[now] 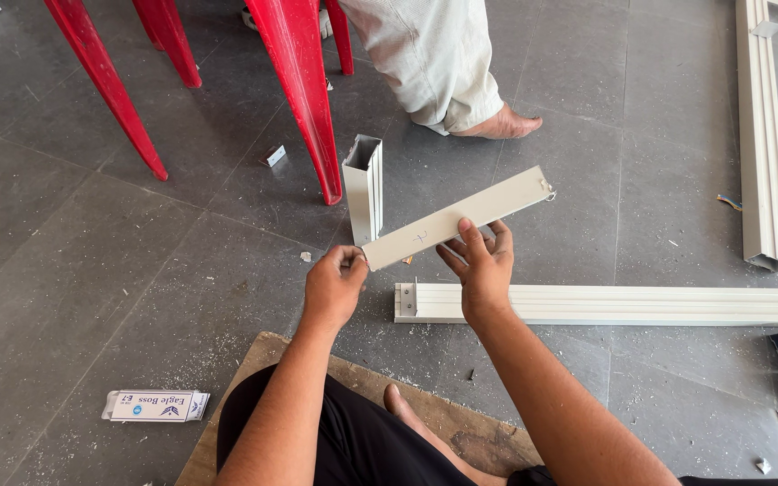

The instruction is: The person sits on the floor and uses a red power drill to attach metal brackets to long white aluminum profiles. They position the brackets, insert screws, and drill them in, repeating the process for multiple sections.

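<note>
Below, the floor (92,270) carries a long rail (623,304) and an upright offcut (364,184). Above them, the strip (456,219) hangs tilted: left hand (335,286) pinches its near end, right hand (482,268) cradles its middle, thumb on top. Keeping both grips firm should stop any twist.

One small package (156,405) lies flat on the grey tiled floor (65,270), low and to the left, just beside the edge of the brown board (254,360) the seated person is on. It is a narrow oblong box, white on its face with dark lettering and small blue marks, its short ends greyish. No signs or screens are in sight.
</note>
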